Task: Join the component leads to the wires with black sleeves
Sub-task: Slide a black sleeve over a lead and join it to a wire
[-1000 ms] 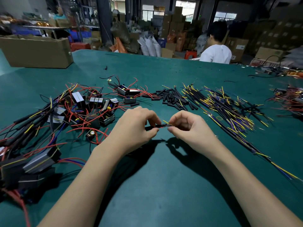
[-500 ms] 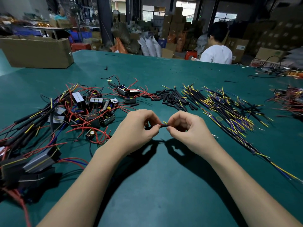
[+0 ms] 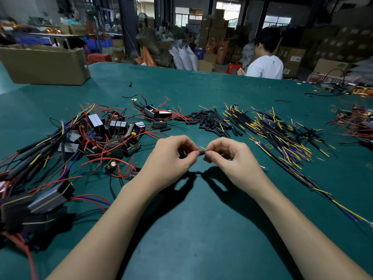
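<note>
A cardboard box [image 3: 43, 64] is seen at the upper left of the frame on the green tabletop [image 3: 201, 229]. Below it, a heap of components [image 3: 113, 136] with red leads is spread over the left of the frame. At the centre, the left hand [image 3: 171, 158] is held with curled fingers pinching a red lead [image 3: 198, 151]. Just to its right, the right hand [image 3: 230, 156] is held likewise, its fingers pinching a black sleeve [image 3: 205, 152] that meets the red lead between the two hands. Loose black sleeves [image 3: 212, 122] are piled above the hands. Yellow and blue wires [image 3: 282, 134] are strewn across the right of the frame.
</note>
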A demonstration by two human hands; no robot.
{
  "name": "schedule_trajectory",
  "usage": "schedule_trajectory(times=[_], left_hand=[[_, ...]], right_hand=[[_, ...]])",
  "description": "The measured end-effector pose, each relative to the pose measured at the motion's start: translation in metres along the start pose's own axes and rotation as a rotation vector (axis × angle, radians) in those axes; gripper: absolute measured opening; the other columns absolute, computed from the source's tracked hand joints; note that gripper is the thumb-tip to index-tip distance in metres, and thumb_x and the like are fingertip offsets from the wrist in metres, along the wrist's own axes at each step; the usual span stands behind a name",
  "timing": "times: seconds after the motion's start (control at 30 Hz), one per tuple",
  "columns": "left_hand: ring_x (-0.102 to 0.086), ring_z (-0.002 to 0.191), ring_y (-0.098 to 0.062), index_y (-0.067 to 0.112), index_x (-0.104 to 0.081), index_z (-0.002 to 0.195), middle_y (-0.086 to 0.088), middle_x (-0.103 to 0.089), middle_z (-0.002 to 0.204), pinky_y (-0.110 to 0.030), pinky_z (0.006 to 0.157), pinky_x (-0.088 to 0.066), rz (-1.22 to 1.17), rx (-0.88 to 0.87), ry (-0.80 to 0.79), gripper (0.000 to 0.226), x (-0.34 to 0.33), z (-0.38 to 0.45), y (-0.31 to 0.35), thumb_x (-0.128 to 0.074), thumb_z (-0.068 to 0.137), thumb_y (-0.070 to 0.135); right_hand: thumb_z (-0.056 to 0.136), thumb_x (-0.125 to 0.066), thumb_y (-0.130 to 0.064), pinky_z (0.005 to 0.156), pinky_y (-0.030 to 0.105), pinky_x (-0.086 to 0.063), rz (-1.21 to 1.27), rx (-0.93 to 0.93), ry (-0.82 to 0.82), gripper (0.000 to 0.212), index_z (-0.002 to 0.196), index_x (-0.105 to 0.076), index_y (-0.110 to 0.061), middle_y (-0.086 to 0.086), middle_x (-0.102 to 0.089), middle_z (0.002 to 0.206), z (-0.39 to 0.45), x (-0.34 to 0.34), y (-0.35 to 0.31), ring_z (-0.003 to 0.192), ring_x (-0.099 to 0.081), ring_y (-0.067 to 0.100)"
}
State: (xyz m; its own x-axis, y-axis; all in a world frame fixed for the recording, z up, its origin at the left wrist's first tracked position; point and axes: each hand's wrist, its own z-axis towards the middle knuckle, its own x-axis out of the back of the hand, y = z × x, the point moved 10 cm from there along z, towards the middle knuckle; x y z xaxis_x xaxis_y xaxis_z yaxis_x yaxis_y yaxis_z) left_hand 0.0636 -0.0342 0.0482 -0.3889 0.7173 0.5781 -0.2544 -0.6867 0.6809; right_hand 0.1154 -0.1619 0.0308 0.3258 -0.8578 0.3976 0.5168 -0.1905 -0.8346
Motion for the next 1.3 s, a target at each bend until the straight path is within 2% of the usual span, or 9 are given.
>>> schedule_trajectory(times=[0.13,0.27,0.57,0.77,0.87,1.0,1.13,1.3], left_hand=[[-0.059,0.074,-0.007,0.027,-0.065,0.074,0.016,-0.063,0.07,-0.022,0.074,-0.046,-0.021,-0.029,0.026,0.015,0.0,0.0,0.005,-0.07,0.083,0.016],[-0.058,0.072,0.001,0.027,-0.067,0.075,0.019,-0.063,0.069,-0.016,0.074,-0.044,-0.045,-0.032,0.042,0.014,0.0,0.0,0.005,-0.072,0.082,0.016],[-0.058,0.072,-0.003,0.018,-0.073,0.079,0.014,-0.068,0.072,-0.016,0.073,-0.043,-0.12,-0.06,0.021,0.005,-0.003,0.0,0.01,-0.071,0.083,0.017],[-0.057,0.069,-0.007,0.027,-0.067,0.069,0.015,-0.063,0.064,-0.017,0.069,-0.043,-0.086,-0.06,0.022,0.018,-0.003,-0.001,0.01,-0.068,0.083,0.015],[-0.056,0.068,-0.009,0.023,-0.066,0.069,0.011,-0.062,0.064,-0.019,0.068,-0.043,-0.068,-0.061,0.017,0.016,-0.003,-0.001,0.009,-0.067,0.082,0.014],[-0.056,0.069,-0.012,0.015,-0.066,0.071,0.007,-0.062,0.066,-0.024,0.069,-0.046,-0.066,-0.065,0.021,0.011,-0.003,-0.001,0.009,-0.067,0.081,0.011],[-0.057,0.069,-0.011,0.014,-0.066,0.073,0.007,-0.062,0.068,-0.031,0.072,-0.048,-0.044,-0.089,0.004,0.008,-0.004,-0.001,0.011,-0.067,0.081,0.013],[-0.055,0.074,-0.014,0.017,-0.064,0.076,0.008,-0.058,0.072,-0.045,0.077,-0.046,0.073,-0.152,-0.062,0.012,-0.009,-0.001,0.016,-0.057,0.078,0.026]], right_hand=[[0.088,-0.063,-0.005,0.076,0.031,-0.051,0.051,-0.017,0.011,0.019,0.078,-0.064,-0.021,-0.004,-0.07,0.072,0.0,0.001,0.002,0.073,-0.065,0.008],[0.087,-0.064,-0.002,0.074,0.025,-0.051,0.105,-0.041,0.02,0.018,0.077,-0.064,-0.018,-0.001,-0.07,0.071,0.0,0.002,0.003,0.07,-0.065,0.008],[0.087,-0.066,-0.004,0.081,0.046,-0.052,0.183,-0.051,0.037,0.013,0.084,-0.055,-0.012,0.007,-0.072,0.069,-0.001,0.003,0.0,0.069,-0.066,0.021],[0.085,-0.066,-0.003,0.079,0.045,-0.053,0.126,-0.029,-0.005,0.014,0.079,-0.061,-0.015,0.007,-0.072,0.071,-0.003,-0.002,-0.003,0.068,-0.067,0.019],[0.083,-0.069,-0.004,0.075,0.04,-0.053,0.06,-0.01,-0.004,0.018,0.076,-0.063,-0.019,0.003,-0.072,0.07,-0.002,-0.002,-0.006,0.068,-0.068,0.016],[0.08,-0.073,-0.012,0.069,0.026,-0.046,-0.119,0.02,0.048,0.02,0.071,-0.063,-0.028,-0.014,-0.069,0.071,-0.002,0.002,-0.009,0.073,-0.064,0.002],[0.081,-0.072,-0.014,0.067,0.008,-0.04,-0.181,0.023,0.045,0.015,0.074,-0.065,-0.026,-0.014,-0.068,0.073,-0.002,0.002,-0.01,0.076,-0.06,-0.004],[0.081,-0.07,-0.014,0.065,0.005,-0.038,-0.21,-0.023,0.004,0.016,0.072,-0.065,-0.026,-0.014,-0.067,0.071,-0.002,-0.002,-0.006,0.068,-0.058,-0.008]])
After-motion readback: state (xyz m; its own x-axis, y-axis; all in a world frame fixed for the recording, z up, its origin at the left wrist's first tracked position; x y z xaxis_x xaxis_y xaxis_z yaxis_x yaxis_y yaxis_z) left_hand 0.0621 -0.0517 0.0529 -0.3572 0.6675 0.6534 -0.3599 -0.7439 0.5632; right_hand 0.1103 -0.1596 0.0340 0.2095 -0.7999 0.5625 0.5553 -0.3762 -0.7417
